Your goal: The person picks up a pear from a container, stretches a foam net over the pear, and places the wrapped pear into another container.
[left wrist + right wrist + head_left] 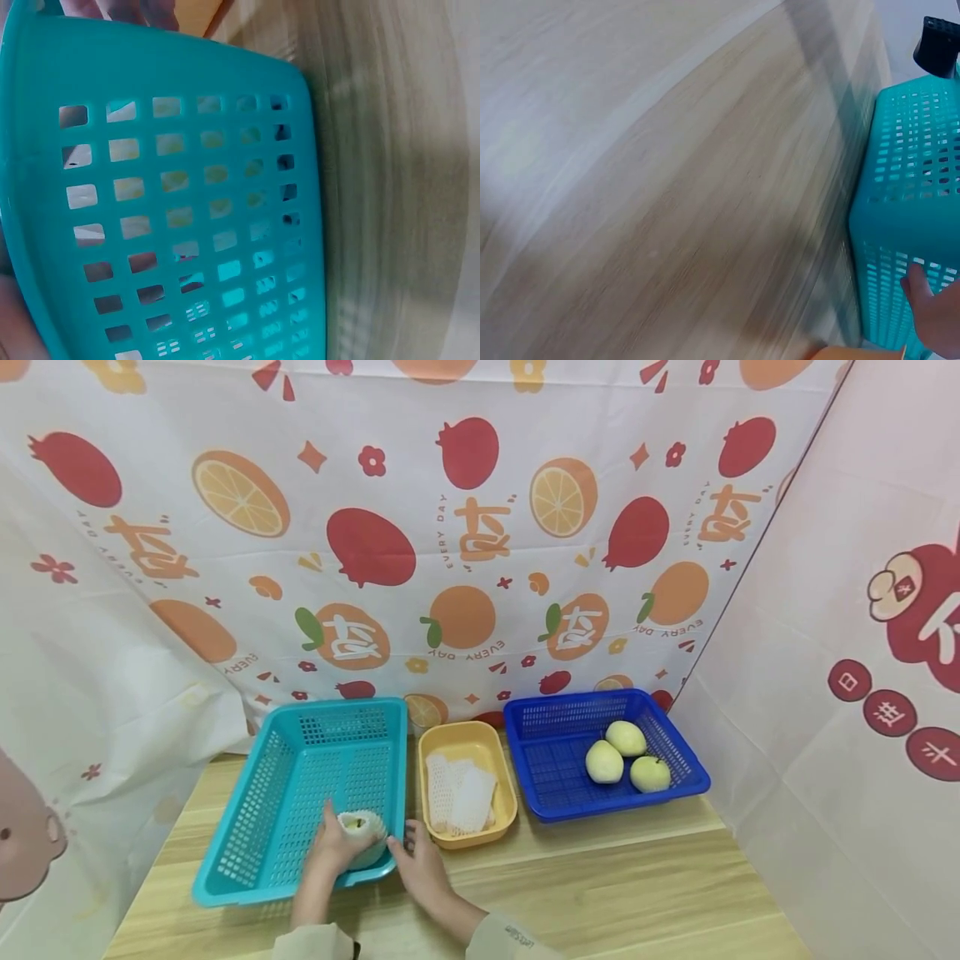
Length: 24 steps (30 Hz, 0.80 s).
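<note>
Inside the teal basket [262, 760], at its near right corner, my left hand [335, 850] grips a yellow-green pear [358, 823] wrapped in a white foam net [369, 856]. The stem end of the pear faces up out of the net. My right hand [427, 872] is at the outside of the same corner, its thumb at the rim. In the right wrist view, its fingers [922, 300] lie against the basket's outer wall. Through the holes of the basket wall [172, 67], the left wrist view shows the pale wrapped pear.
A yellow tray [504, 777] with several white foam nets [457, 793] stands right of the teal basket. Farther right is a blue basket [551, 806] with three bare pears [604, 762]. All stand on a wooden table [600, 877] before a fruit-patterned cloth [487, 552].
</note>
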### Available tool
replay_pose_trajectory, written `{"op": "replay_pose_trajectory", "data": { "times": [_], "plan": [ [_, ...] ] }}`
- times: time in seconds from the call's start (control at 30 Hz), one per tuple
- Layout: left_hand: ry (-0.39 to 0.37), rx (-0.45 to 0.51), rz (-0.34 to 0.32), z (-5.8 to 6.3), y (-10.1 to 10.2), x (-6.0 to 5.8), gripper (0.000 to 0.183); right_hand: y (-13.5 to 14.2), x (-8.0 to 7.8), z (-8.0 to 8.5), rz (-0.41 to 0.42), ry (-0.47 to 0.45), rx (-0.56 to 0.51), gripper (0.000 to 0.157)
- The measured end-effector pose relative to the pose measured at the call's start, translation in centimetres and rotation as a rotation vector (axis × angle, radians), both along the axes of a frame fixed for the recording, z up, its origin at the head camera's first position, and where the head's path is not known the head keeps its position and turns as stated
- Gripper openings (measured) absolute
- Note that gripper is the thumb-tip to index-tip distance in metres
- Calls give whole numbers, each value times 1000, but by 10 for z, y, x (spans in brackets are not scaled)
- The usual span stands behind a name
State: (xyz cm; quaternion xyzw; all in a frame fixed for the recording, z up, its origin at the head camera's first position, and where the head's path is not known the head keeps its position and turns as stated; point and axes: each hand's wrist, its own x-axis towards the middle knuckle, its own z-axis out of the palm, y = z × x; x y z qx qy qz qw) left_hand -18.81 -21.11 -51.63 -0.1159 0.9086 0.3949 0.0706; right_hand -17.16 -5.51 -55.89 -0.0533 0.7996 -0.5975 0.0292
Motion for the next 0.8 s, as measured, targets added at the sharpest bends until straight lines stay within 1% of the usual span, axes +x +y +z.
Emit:
{"op": "replay_pose_trajectory", "data": {
  "times": [0.1,0.2,0.4,0.5,0.57,0.63,0.73,0.8],
  "plan": [
    [49,-1,39,0,0,2,118,4,0,-1,20,30,-23,36],
    [102,6,67,0,0,3,117,9,2,-1,24,80,-43,34],
    [204,6,61,4,4,8,117,25,6,7,20,123,-68,33],
    [263,-4,55,8,11,11,116,37,6,10,19,170,-103,30],
    [323,2,74,10,19,13,112,48,7,11,10,221,-124,26],
    [402,26,112,12,29,16,103,60,8,14,-9,256,-159,22],
    [546,82,187,14,48,22,85,81,10,26,-39,259,-218,17],
    [632,147,215,16,63,26,74,95,11,35,-50,237,-273,15]
  ]
}}
